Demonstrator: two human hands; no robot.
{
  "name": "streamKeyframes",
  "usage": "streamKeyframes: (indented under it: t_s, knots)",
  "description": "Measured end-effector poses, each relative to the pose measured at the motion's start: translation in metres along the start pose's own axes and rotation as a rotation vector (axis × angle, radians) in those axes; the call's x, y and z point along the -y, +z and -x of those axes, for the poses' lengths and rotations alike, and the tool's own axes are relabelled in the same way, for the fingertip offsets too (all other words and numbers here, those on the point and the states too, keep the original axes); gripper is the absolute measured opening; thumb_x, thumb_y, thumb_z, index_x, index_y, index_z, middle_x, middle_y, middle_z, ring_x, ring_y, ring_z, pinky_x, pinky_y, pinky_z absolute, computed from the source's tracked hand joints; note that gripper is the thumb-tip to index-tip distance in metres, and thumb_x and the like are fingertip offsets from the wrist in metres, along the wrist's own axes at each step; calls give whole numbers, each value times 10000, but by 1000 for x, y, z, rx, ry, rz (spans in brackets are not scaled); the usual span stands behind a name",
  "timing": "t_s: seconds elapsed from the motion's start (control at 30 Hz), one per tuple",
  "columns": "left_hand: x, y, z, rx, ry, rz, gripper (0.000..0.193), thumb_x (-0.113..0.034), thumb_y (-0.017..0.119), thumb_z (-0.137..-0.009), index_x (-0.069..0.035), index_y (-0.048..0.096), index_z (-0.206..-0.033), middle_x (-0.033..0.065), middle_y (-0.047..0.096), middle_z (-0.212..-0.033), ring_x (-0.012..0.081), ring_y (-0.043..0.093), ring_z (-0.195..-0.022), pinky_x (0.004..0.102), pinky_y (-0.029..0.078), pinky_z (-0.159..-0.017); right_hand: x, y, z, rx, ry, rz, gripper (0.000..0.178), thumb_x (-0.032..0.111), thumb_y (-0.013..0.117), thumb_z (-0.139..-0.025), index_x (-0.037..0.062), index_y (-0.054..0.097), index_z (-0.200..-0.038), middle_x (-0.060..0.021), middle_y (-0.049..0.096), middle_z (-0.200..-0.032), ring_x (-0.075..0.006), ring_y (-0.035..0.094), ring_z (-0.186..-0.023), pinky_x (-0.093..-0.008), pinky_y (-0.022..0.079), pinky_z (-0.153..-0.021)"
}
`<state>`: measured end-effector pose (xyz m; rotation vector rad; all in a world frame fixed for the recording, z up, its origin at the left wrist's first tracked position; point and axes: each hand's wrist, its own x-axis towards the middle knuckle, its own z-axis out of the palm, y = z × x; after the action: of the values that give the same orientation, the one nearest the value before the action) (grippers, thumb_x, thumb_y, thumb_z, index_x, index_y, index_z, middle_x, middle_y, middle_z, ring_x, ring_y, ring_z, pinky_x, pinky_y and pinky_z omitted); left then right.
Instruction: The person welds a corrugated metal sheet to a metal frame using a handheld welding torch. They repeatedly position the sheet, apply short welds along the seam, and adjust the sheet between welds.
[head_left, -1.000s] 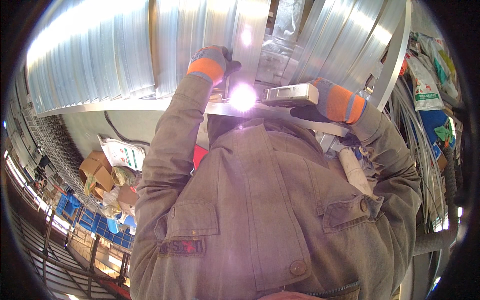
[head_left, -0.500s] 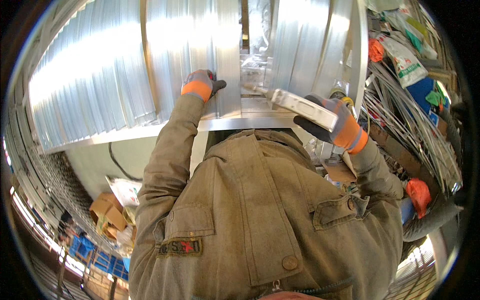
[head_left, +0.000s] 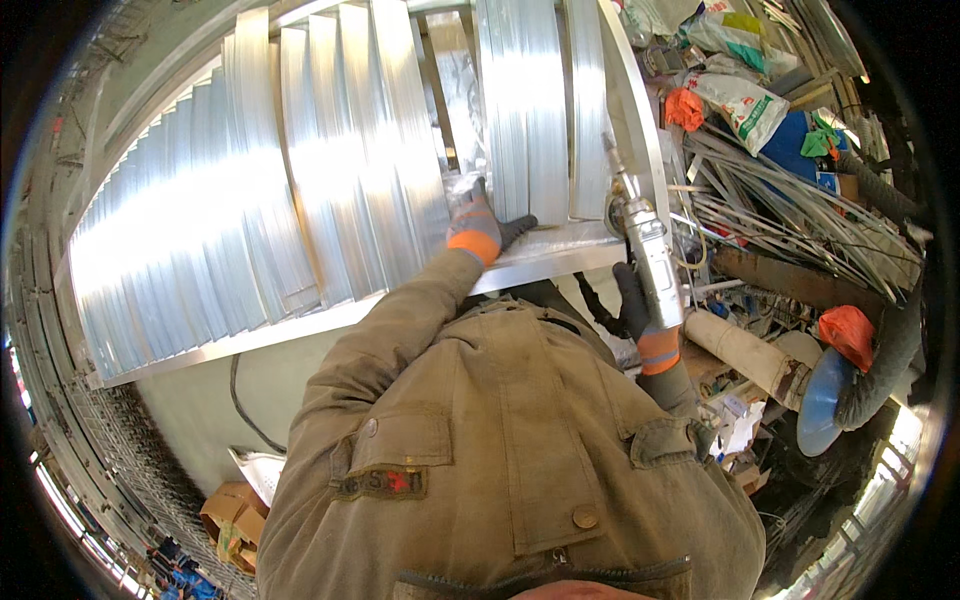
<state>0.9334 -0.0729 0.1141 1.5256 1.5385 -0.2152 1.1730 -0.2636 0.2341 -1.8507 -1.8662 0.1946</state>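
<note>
My left hand (head_left: 478,225), in a grey and orange glove, rests at the near end of the gap between metal profiles, its thumb stretched to the right and its fingers apart. Beside it on the left lie long silver metal profiles (head_left: 345,150) in a row; another group of profiles (head_left: 525,110) lies to its right. My right hand (head_left: 648,330), gloved alike, is closed round a silver hand tool (head_left: 655,255) with a long thin tip. The tool points away from me, by the right edge of the framed bench (head_left: 540,268). Its exact kind is unclear.
Thin metal strips (head_left: 800,210) lie heaped at the right, below white bags (head_left: 740,105) and an orange bag (head_left: 684,108). A pale tube (head_left: 745,355) and a blue disc (head_left: 828,402) are at the lower right. A cardboard box (head_left: 236,515) stands at the lower left.
My left hand has shifted right, off the profiles and towards the gap. My right hand has swung the tool from pointing left to pointing away, by the bench's right edge. The view has turned.
</note>
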Motion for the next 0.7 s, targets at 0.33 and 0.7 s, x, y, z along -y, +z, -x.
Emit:
streamKeyframes:
  t_s: [0.33,0.7]
  knots:
    - [1,61,-35,-290,-6,228,1246,-403,932,-848,-21,184,-1767,320,543,-1632,478,571,-1490,515,500,-1244,-41,-14,-1,-3,133,-379,364,179,871,-1015,10,718,-1299,-116,786,-974,-220,738,-823,-408,569,-716]
    - [76,72,2,-667,149,658,895,-311,767,-1029,45,350,-1736,296,486,-1728,413,477,-1604,458,380,-1328,-98,-22,-33,174,156,-393,526,343,876,-1018,3,713,-1383,-157,787,-1090,-300,773,-945,-419,616,-831]
